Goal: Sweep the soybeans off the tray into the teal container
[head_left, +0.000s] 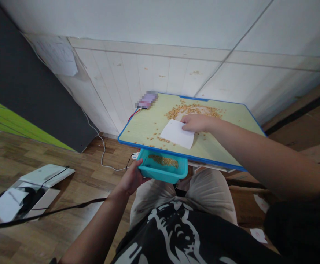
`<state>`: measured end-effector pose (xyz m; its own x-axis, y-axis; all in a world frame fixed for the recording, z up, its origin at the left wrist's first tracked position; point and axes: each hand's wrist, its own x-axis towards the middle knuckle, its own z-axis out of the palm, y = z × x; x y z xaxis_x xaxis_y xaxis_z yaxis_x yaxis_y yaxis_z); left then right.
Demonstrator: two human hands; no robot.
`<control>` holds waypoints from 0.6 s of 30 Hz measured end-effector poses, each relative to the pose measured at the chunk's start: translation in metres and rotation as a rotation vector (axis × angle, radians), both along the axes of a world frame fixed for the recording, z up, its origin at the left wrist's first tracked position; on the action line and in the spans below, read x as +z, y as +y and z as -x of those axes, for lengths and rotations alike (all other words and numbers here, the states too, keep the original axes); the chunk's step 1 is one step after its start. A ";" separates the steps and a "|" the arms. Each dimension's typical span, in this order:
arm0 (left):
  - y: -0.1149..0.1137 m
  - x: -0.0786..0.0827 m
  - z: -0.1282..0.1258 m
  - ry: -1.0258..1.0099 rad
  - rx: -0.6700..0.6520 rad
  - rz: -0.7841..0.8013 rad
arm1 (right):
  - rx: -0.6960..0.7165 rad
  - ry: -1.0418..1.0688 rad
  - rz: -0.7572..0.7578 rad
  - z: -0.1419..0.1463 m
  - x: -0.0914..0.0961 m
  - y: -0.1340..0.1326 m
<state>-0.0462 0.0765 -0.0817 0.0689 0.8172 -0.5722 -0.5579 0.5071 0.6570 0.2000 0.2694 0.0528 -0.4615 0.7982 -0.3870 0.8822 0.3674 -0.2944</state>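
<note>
My left hand (131, 179) grips the left end of a teal plastic tray (149, 173), held just below the near edge of the small desk (138, 126). Some yellow beans (166, 160) lie inside the tray. My right hand (195, 123) rests on the desk, fingers pressed on the far edge of a white card (176, 135) that lies flat near the front edge. A pile of loose beans (192, 109) sits on the desk behind the card, and stray beans are scattered around it.
The desk has a blue rim and stands against a white panelled wall. A blurred small device (147, 99) with a red wire sits at its far left corner. Cables (102, 150) run over the wooden floor; an open box with papers (25, 192) lies at left.
</note>
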 end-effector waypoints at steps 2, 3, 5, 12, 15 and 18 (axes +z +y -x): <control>0.000 0.000 0.000 0.003 0.001 0.001 | -0.003 0.011 0.012 0.000 -0.002 -0.002; 0.000 0.000 0.000 0.001 -0.001 -0.001 | -0.003 0.016 0.016 0.000 -0.004 -0.003; 0.000 0.000 0.000 -0.005 -0.005 -0.006 | -0.003 0.032 0.026 0.000 -0.007 -0.006; 0.000 0.005 -0.003 0.002 0.012 0.015 | 0.005 0.077 0.059 -0.002 -0.011 -0.013; 0.001 0.006 -0.004 0.003 0.019 0.025 | 0.011 0.099 0.069 -0.004 -0.010 -0.014; 0.001 0.008 -0.004 0.010 0.020 0.033 | 0.012 0.093 0.088 -0.004 -0.009 -0.014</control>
